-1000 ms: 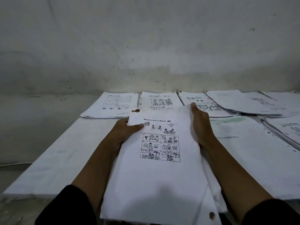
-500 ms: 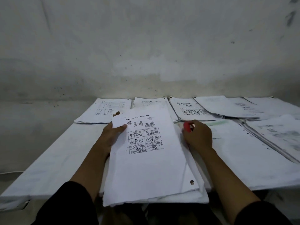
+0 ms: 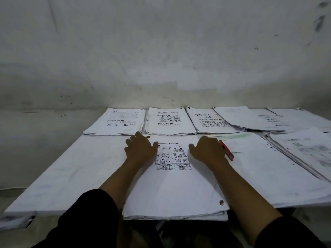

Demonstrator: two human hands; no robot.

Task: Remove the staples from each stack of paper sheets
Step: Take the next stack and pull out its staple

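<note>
My left fingers (image 3: 136, 140) lie spread flat on the stack's (image 3: 175, 190) far left corner; my right hand (image 3: 207, 151) curls around the red remover (image 3: 227, 152). If I lift that palm, sheets may slide. The stack lies on the table edge, long axis pointing away from me.

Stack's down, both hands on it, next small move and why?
Probably bring the red tool in the right hand to the stack's top-left corner, where a staple would likely sit. The left hand lies flat there, pinning the sheets. No staple is visible; that corner is covered.
</note>
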